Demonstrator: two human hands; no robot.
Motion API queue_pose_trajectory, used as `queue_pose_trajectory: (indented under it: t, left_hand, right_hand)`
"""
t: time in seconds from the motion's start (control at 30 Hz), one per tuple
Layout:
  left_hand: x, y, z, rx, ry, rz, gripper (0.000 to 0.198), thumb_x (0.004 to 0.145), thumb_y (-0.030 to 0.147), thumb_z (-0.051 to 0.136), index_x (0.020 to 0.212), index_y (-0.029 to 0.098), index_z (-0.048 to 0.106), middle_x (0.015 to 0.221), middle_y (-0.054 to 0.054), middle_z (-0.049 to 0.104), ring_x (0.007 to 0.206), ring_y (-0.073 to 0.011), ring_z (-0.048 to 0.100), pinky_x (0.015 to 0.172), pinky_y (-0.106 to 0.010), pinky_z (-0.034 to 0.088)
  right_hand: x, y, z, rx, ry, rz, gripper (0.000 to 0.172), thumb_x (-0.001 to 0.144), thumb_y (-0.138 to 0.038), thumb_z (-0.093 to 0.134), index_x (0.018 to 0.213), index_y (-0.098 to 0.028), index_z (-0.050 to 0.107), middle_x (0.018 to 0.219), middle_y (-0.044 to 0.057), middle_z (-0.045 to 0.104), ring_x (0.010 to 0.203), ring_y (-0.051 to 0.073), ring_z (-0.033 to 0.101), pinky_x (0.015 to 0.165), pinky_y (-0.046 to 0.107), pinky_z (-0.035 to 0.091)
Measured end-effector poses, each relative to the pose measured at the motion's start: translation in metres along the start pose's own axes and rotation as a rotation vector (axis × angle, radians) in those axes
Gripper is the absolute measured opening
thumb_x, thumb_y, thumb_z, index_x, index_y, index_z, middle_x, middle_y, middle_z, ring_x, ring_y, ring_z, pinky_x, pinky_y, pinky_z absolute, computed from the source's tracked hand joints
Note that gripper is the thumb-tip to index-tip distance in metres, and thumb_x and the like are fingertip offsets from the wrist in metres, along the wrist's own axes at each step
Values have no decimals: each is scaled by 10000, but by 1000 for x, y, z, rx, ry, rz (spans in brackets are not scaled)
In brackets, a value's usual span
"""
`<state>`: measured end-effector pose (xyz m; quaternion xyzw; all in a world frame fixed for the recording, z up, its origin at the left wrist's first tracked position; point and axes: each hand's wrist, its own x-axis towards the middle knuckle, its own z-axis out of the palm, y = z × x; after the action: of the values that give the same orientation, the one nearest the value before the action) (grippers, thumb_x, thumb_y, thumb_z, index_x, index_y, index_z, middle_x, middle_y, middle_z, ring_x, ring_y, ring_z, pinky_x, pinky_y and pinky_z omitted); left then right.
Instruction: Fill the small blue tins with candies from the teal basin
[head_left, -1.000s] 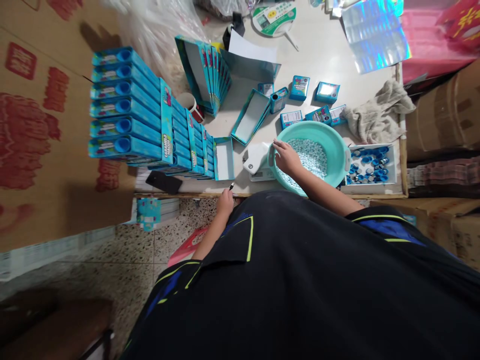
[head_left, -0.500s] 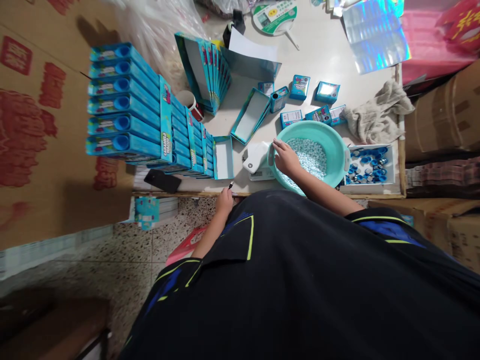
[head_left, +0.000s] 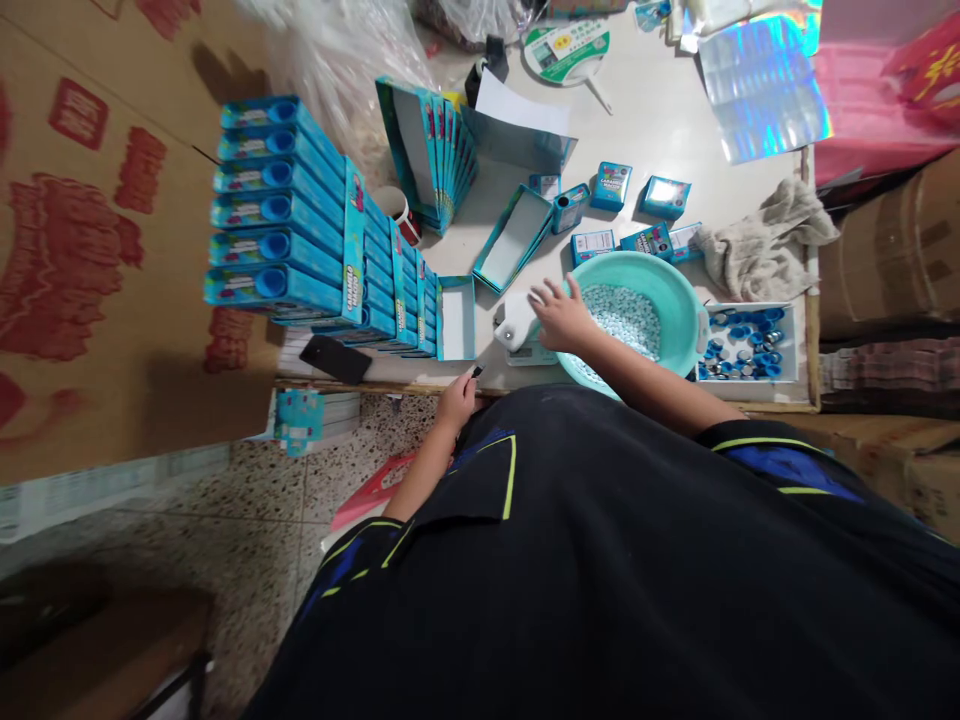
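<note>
My left hand (head_left: pixel 456 402) is closed at the table's front edge, gripping a small USB-type cable plug (head_left: pixel 476 372) with a dark body and light metal tip. My right hand (head_left: pixel 564 318) has its fingers spread over the left rim of a turquoise basin (head_left: pixel 679 310), the fingertips reaching over a white device (head_left: pixel 514 322). Whether they touch the device I cannot tell. Small pale candies or pellets (head_left: pixel 630 318) fill the lower part of the basin. Left of the device stands an open blue box (head_left: pixel 456 318) with a white inside.
Blue display boxes (head_left: pixel 300 210) are stacked high at left, beside a black phone (head_left: pixel 335 358). Several small blue packs (head_left: pixel 611 186) lie behind the basin. At right are a white tray (head_left: pixel 789 345) of blue caps and a grey cloth (head_left: pixel 765 240). A cup (head_left: pixel 396 213) stands behind the stack.
My right hand has shifted left from the basin's rim toward the white device, its fingers spreading. My left hand still holds the plug. The whole view has shifted slightly.
</note>
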<state>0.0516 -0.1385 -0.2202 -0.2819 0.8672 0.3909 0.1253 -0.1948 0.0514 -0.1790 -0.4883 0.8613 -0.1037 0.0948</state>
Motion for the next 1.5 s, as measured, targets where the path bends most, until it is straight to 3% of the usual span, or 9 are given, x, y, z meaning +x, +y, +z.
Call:
queue_pose_trajectory:
  t: [0.13,0.4,0.5,0.67,0.77,0.87,1.13,1.37,1.5]
  left_hand:
    - [9,12,-4,-74,28,56,332,1030,332,440,1161,194,713,1144,-120,747,1087,-258,674,953,-340,491]
    - [18,34,-6,-246,92,72,363,999,361,433,1132,145,693,1050,-109,752,973,-239,691,866,-316,510]
    - [14,43,-19,-316,106,94,343,985,392,446,1080,162,683,1021,-84,745,963,-222,684,841,-294,502]
    - [-9,73,-62,-362,134,152,417,957,574,510,923,189,667,771,-18,631,749,-190,585,683,-283,424]
    - [-27,98,-85,-364,141,186,425,957,591,517,920,199,679,726,-5,574,696,-176,527,647,-288,381]
    - [-40,123,-97,-333,104,211,393,949,566,535,874,207,675,681,2,538,642,-166,484,620,-295,353]
    - [-48,164,-107,-239,-15,298,372,931,528,526,747,218,616,672,-6,572,643,-167,514,621,-304,371]
    - [-54,182,-122,-195,-186,335,350,873,488,547,643,226,574,647,-20,564,631,-182,505,583,-320,330]
    - [-56,188,-128,-157,-178,331,336,860,457,549,632,212,585,640,-17,563,622,-170,489,578,-312,301]
  right_hand:
    - [30,-17,19,-44,-260,-164,911,699,-156,796,1555,-177,485,1687,194,332,1549,452,282,1226,697,227]
    - [46,-23,31,-33,-301,-234,658,693,-133,831,1324,-162,648,1332,188,674,1293,383,572,1183,638,333]
    - [44,-17,22,30,-248,-267,649,716,-182,831,1332,-117,638,1346,224,661,1284,409,576,1135,637,388]
    - [26,-14,7,159,-66,-228,774,860,-380,747,1518,-93,458,1492,256,555,1376,370,540,1141,532,451]
    - [2,-24,-2,410,149,-152,797,917,-481,658,1569,-118,377,1502,262,543,1386,361,550,1118,531,489]
    - [-21,-41,-20,673,312,-141,800,888,-590,676,1544,-195,446,1469,215,586,1360,364,573,1104,532,513]
    - [-49,-57,-81,510,279,-81,760,856,-557,675,1543,-273,518,1390,162,620,1290,371,573,1132,593,468]
    - [-67,-55,-88,440,426,-93,707,858,-518,674,1515,-291,546,1280,155,643,1195,369,593,1062,596,498]
    - [-72,-54,-89,436,512,-148,714,850,-436,697,1524,-279,520,1255,159,637,1158,364,594,1031,584,489]
